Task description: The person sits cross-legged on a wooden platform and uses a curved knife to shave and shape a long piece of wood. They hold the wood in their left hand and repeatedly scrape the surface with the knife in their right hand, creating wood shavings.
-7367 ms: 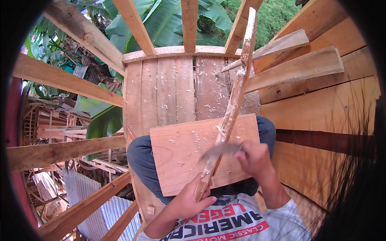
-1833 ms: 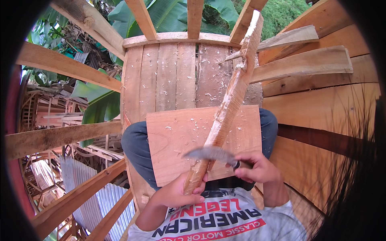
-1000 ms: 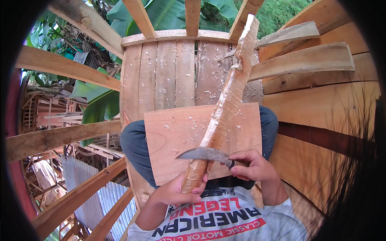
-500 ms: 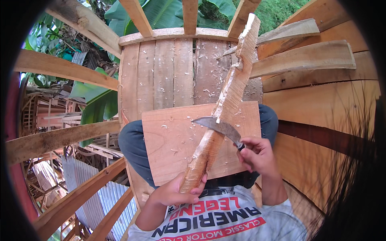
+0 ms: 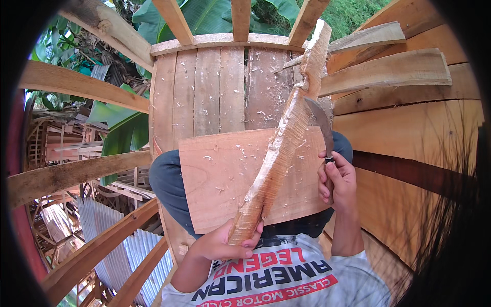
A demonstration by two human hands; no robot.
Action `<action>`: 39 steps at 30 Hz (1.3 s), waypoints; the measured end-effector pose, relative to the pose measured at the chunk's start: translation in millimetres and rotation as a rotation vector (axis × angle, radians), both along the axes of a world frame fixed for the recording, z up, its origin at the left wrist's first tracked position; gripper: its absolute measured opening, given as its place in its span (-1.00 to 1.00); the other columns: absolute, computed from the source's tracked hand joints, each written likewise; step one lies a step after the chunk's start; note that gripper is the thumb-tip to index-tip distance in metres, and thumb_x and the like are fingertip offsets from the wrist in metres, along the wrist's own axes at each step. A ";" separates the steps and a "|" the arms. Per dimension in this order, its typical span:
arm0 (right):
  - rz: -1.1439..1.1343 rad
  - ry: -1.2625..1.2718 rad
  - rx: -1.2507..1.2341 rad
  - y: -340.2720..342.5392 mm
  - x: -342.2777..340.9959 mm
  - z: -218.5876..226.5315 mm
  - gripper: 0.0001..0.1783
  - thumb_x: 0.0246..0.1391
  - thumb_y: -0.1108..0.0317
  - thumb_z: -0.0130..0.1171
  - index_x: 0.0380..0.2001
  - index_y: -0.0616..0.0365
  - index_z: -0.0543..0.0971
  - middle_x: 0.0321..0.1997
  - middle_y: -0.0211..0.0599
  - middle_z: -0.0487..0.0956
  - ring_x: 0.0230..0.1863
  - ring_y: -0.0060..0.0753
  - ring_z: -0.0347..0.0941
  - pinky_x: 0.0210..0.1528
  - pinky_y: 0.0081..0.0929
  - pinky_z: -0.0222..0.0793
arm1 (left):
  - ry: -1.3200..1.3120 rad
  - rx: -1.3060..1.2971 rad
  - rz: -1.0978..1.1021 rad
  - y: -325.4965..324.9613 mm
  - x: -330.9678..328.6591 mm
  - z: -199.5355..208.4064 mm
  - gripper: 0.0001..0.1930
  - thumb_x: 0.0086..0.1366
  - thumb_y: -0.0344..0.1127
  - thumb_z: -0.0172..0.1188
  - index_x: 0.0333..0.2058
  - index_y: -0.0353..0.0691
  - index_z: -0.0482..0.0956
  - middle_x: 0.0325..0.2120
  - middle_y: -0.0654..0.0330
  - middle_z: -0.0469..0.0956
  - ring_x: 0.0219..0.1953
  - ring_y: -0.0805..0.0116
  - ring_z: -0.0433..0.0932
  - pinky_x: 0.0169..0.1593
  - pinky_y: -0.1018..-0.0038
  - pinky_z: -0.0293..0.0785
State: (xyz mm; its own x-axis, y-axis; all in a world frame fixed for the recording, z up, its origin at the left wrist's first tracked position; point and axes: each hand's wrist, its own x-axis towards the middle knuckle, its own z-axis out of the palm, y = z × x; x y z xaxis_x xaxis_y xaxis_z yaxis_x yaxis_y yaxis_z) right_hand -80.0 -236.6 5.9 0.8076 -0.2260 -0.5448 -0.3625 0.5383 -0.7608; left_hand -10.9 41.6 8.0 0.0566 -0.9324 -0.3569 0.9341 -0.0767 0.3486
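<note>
My left hand [image 5: 234, 241] is closed around the near end of a long rough piece of wood [image 5: 276, 161]. The piece slants up and away to the right, with a pale, freshly cut edge on its left side and a notch toward its far end. In my right hand [image 5: 337, 180] is a curved knife [image 5: 324, 123], its dark handle inside my fingers. The blade stands upright beside the right side of the wood, its tip close to the notch. Under the wood, a flat board [image 5: 215, 179] lies across my lap with shavings scattered on it.
A plank floor [image 5: 204, 92] strewn with shavings extends ahead. Wooden slats [image 5: 84, 86] rail the left and far sides. To the right are a plank wall [image 5: 409, 133] and two loose wood pieces [image 5: 388, 71] jutting inward. Corrugated sheets [image 5: 110, 256] and banana leaves [image 5: 197, 20] lie beyond.
My right hand has moved up and slightly right, lifting the knife off the wood's cut edge and turning its blade upright. The left hand keeps its hold; the wood has barely shifted.
</note>
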 end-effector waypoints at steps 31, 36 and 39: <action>0.364 0.033 0.066 18.4 -9.7 0.2 -0.70 0.16 0.34 0.12 -0.11 0.33 0.50 -0.62 -0.34 0.46 -0.76 -0.67 0.29 -0.77 -0.72 0.12 | -0.311 0.232 -0.076 -16.8 2.8 10.1 -0.55 0.04 -0.58 0.23 -0.11 -0.23 0.26 -0.53 0.41 0.23 -0.47 0.66 0.23 -0.37 0.67 0.22; 0.301 -0.025 0.084 11.1 -7.1 -7.7 -0.72 0.15 0.37 0.10 -0.13 0.33 0.48 -0.61 -0.31 0.48 -0.78 -0.69 0.27 -0.79 -0.72 0.12 | -0.385 0.247 -0.076 -18.3 0.8 9.4 -0.55 0.02 -0.58 0.23 -0.12 -0.24 0.26 -0.53 0.39 0.23 -0.48 0.64 0.22 -0.38 0.65 0.21; 0.425 -0.039 0.055 11.2 -7.5 4.1 -0.72 0.18 0.42 0.05 -0.06 0.30 0.47 -0.59 -0.38 0.46 -0.76 -0.72 0.27 -0.78 -0.75 0.13 | -0.463 0.252 -0.077 -21.0 2.6 9.8 -0.55 0.02 -0.58 0.23 -0.12 -0.24 0.25 -0.53 0.38 0.23 -0.49 0.63 0.22 -0.38 0.65 0.20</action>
State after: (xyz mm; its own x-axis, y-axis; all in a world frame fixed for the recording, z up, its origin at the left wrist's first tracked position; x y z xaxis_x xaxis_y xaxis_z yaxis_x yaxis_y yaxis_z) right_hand -87.5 -225.5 10.1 0.8428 0.1603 -0.5138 -0.5325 0.3877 -0.7525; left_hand -8.3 20.6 17.8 0.1958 -0.8286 -0.5245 0.6751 -0.2740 0.6850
